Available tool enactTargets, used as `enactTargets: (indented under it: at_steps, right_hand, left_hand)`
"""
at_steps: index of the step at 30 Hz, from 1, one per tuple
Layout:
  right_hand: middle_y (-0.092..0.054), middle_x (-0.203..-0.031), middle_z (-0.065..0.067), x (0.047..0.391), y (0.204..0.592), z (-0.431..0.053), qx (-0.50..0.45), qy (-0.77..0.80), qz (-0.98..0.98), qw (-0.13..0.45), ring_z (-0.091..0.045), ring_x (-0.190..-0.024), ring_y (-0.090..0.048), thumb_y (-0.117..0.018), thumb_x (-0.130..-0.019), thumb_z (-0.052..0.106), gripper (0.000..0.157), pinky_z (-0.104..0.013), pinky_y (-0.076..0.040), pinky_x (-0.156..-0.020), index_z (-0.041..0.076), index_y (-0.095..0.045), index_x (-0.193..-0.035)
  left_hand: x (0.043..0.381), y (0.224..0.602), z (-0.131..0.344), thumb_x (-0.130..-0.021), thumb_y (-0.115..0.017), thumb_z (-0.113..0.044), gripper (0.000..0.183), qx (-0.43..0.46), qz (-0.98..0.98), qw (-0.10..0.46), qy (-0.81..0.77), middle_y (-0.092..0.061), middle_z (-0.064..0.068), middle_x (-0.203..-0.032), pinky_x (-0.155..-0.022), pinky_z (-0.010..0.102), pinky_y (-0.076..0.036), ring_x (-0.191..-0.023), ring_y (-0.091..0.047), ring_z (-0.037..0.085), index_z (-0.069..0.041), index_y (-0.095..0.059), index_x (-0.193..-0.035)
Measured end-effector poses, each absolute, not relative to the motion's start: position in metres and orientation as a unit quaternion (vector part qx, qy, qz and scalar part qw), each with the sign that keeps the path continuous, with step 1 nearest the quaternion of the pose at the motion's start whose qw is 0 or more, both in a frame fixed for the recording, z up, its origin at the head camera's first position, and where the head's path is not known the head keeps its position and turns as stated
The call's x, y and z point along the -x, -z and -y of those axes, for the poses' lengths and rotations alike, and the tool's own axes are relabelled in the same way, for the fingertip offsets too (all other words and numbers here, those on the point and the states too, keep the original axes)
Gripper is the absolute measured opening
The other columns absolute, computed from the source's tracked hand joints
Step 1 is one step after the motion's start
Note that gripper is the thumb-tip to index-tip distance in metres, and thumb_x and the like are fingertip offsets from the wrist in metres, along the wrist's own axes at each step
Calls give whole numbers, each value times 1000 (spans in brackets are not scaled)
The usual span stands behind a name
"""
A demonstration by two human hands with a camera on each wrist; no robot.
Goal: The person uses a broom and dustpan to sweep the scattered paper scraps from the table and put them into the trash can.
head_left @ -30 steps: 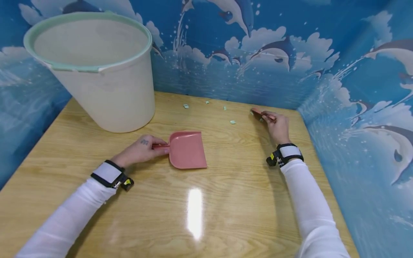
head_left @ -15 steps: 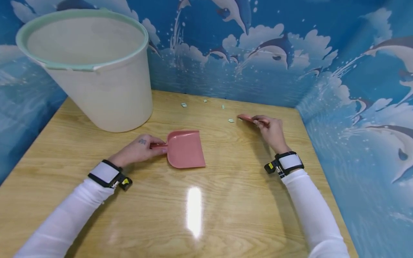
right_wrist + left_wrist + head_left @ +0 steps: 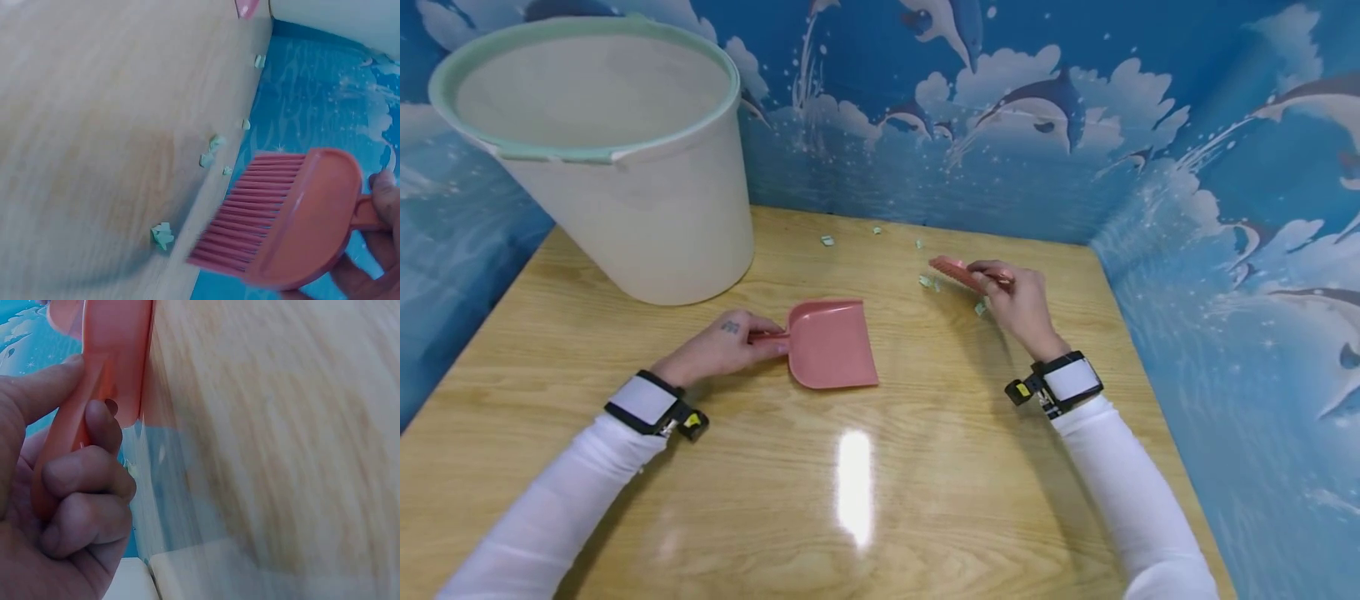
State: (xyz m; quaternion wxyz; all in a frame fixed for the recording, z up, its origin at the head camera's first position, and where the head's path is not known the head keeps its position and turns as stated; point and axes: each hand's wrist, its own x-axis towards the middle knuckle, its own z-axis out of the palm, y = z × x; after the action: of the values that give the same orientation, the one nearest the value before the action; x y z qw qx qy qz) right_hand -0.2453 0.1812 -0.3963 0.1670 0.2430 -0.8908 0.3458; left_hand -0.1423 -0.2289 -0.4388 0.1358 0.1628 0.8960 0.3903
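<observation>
My left hand [image 3: 722, 346] grips the handle of a pink dustpan [image 3: 832, 346], whose pan lies flat on the table with its open edge facing right. In the left wrist view the fingers [image 3: 87, 475] curl round that handle. With my right hand [image 3: 1018, 304] I hold a small pink hand brush [image 3: 957, 272] by its handle, bristles angled toward the table. Small pale green scraps [image 3: 928, 282] lie beside the bristles, and another scrap [image 3: 980, 307] sits just below the brush. The right wrist view shows the brush head [image 3: 312, 219] apart from a nearby scrap [image 3: 162, 236].
A large white bucket [image 3: 647, 217] with a green rim stands at the back left of the wooden table [image 3: 760, 500]. More scraps [image 3: 827, 241] are scattered along the back edge. Dolphin-printed sheeting [image 3: 850, 167] rises behind and at both sides.
My right hand has brought the brush leftward and a little nearer, and scraps beside it have shifted left. The left hand and dustpan have stayed nearly still.
</observation>
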Motion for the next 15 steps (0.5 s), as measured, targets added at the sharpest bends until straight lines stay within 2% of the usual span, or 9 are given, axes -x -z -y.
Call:
enactTargets:
  at_steps: [3, 5, 7, 11, 15]
  right_hand:
    - [-74, -102, -10, 256, 393, -177, -261, -351, 880, 186, -16, -49, -45, -69, -91, 16, 18, -31, -32, -50, 11, -75, -107]
    - [-74, -102, -10, 264, 392, -173, -268, -355, 875, 189, -15, -48, -43, -70, -89, 14, 18, -30, -29, -49, 11, -75, -107]
    - [-73, -103, -11, 273, 390, -168, -269, -362, 872, 188, -14, -54, -50, -71, -88, 10, 19, -29, -30, -53, 9, -75, -106]
    - [-74, -101, -12, 294, 391, -156, -254, -351, 883, 184, -19, -57, -53, -72, -87, 9, 17, -31, -34, -55, 8, -76, -104]
    - [-74, -98, -12, 315, 403, -150, -226, -332, 900, 170, -20, -77, -64, -72, -88, 12, 15, -36, -44, -69, 8, -77, -102]
  left_hand:
    - [142, 438, 229, -95, -64, -28, 28, -163, -897, 135, -387, -73, 2, -96, -57, 31, -50, -68, -62, 17, -8, -71, -113]
    - [142, 437, 229, -95, -64, -28, 28, -163, -898, 137, -385, -73, 2, -94, -55, 30, -49, -65, -61, 17, -8, -71, -112]
    - [143, 436, 229, -95, -64, -28, 28, -160, -900, 140, -381, -73, 2, -93, -51, 29, -46, -60, -58, 18, -8, -71, -112]
    - [145, 437, 228, -94, -64, -29, 28, -157, -903, 143, -373, -73, 3, -96, -52, 30, -45, -61, -57, 18, -9, -71, -112]
    - [146, 437, 227, -94, -65, -29, 29, -161, -906, 137, -368, -73, 5, -101, -57, 32, -49, -68, -60, 17, -9, -71, -112]
